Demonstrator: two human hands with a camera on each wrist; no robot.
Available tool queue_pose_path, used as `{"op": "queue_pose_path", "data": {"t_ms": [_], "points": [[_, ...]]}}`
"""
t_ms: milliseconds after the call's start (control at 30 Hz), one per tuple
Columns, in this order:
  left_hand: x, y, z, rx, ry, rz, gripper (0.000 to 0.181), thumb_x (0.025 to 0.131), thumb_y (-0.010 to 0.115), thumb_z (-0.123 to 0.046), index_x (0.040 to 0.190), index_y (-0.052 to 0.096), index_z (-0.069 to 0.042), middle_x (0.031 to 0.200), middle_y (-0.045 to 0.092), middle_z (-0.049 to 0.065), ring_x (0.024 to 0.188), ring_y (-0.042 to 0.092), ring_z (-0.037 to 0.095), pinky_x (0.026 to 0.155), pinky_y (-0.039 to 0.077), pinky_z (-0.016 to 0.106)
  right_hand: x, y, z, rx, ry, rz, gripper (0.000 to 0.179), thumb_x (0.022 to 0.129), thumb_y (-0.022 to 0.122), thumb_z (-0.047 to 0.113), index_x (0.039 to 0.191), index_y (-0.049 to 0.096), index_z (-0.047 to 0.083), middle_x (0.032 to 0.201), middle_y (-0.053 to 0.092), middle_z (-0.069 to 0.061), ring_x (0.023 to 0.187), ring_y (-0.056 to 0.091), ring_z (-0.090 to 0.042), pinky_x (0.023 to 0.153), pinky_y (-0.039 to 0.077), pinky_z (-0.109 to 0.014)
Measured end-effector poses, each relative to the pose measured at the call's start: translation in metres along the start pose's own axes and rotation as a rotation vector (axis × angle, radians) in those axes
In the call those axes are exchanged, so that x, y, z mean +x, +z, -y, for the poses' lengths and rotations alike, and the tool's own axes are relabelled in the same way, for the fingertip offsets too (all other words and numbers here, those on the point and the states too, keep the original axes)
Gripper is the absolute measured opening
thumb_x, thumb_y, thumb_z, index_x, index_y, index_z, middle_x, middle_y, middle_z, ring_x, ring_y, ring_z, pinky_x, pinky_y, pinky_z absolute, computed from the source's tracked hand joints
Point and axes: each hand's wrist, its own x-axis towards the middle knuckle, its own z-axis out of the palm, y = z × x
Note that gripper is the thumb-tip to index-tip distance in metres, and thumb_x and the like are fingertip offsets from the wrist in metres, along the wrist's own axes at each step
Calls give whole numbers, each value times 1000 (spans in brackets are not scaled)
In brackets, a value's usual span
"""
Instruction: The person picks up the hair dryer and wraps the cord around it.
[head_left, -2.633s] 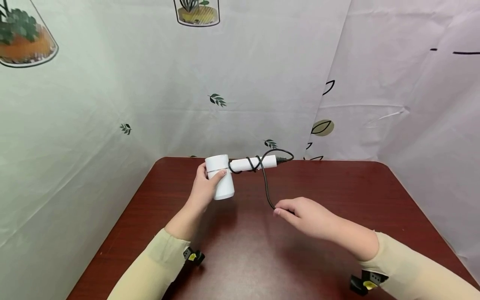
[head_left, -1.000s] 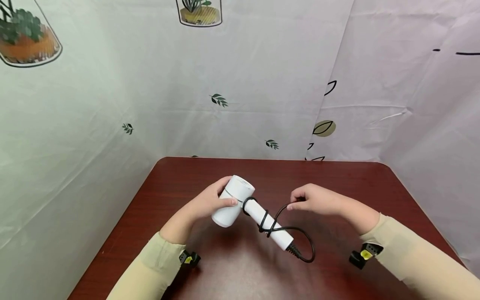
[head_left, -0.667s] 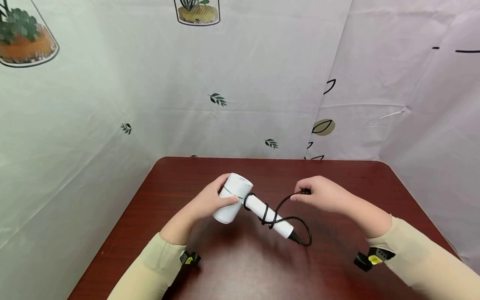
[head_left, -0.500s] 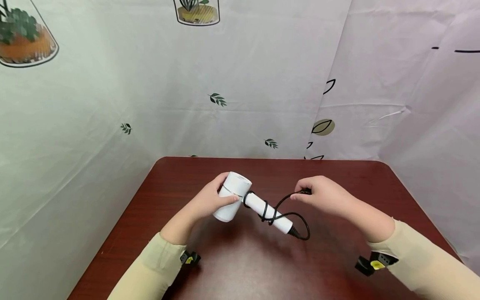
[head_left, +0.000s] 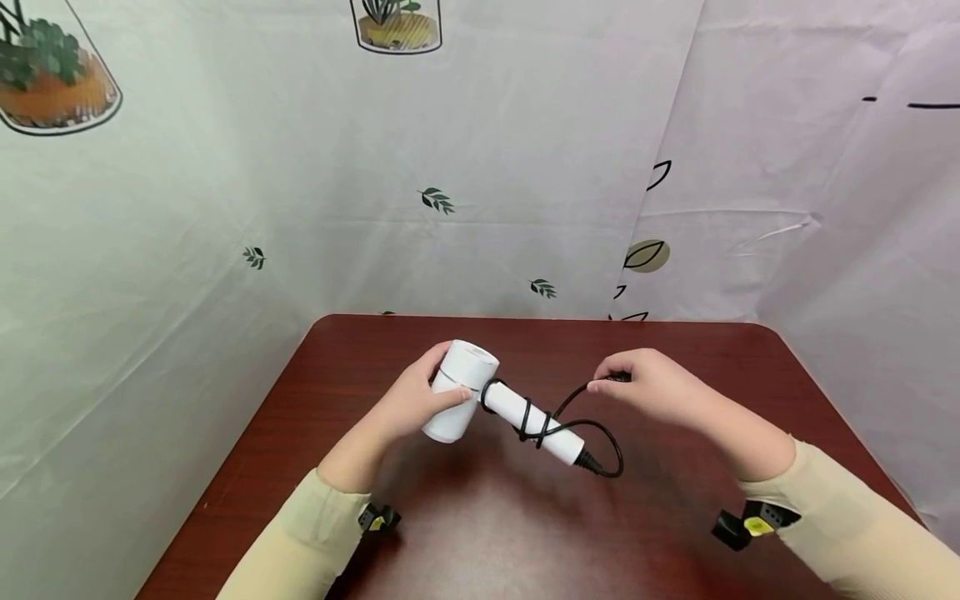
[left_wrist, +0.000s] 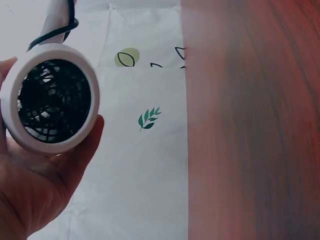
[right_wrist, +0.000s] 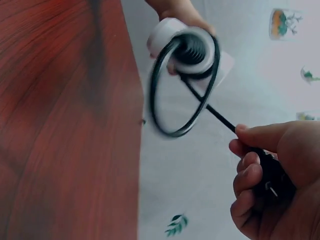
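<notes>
A white hair dryer point(head_left: 459, 392) is held above the table, its handle point(head_left: 525, 414) slanting down to the right. My left hand point(head_left: 411, 398) grips the barrel, thumb across its near side. The left wrist view shows the round dark grille point(left_wrist: 55, 100) at one barrel end. A black power cord point(head_left: 600, 423) leaves the handle's end, makes a loose loop and winds several times around the handle. My right hand point(head_left: 660, 387), to the right of the handle, pinches the cord between thumb and forefinger. In the right wrist view the dark plug point(right_wrist: 272, 182) lies within its curled fingers.
Below is a reddish-brown table point(head_left: 480, 533) with rounded far corners. White sheeting point(head_left: 480, 150) with printed leaves and plant jars hangs behind it and along both sides. A small black device point(head_left: 378, 518) is strapped at each sleeve cuff.
The dryer has come nearer and its handle has swung from level to sloping down rightward, lately lifting slightly. My right hand has moved up and to the right, drawing the cord along.
</notes>
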Motion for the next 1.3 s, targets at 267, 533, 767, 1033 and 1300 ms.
{"op": "queue_pose_path", "data": {"t_ms": [267, 533, 767, 1033, 1300], "points": [[0, -5, -3, -117, 53, -79, 68, 88, 73, -17, 146, 39, -16, 124, 58, 14, 103, 60, 31, 79, 54, 44, 8, 11, -27, 149, 70, 185, 14, 92, 70, 31, 85, 74, 20, 62, 53, 5, 54, 44, -11, 51, 40, -28], [-5, -12, -2, -207, 84, -212, 67, 88, 71, -16, 146, 38, -14, 125, 55, 16, 103, 59, 30, 80, 53, 41, 1, 17, -33, 288, 124, 277, 18, 90, 72, 27, 81, 71, 12, 57, 42, 6, 49, 36, -10, 48, 35, -25], [-5, -15, 0, -231, 116, -195, 67, 87, 70, -13, 146, 38, -13, 125, 55, 17, 103, 59, 30, 80, 53, 42, 3, 16, -38, 342, 110, 312, 21, 90, 72, 31, 85, 72, 11, 59, 43, 5, 51, 38, -11, 49, 37, -26], [-6, -15, 0, -114, 99, -99, 71, 84, 76, -13, 145, 41, -19, 125, 57, 11, 105, 58, 30, 80, 53, 44, 9, 4, -44, 268, 59, 296, 17, 95, 66, 28, 90, 71, 13, 62, 46, 1, 54, 43, -14, 52, 39, -29], [-6, -18, 0, 0, 115, -39, 74, 80, 83, -19, 142, 43, -24, 122, 58, 7, 100, 59, 27, 78, 52, 43, 13, -5, -28, 123, 19, 215, 9, 95, 67, 30, 92, 71, 22, 69, 53, 5, 63, 44, -14, 58, 40, -31]]}}
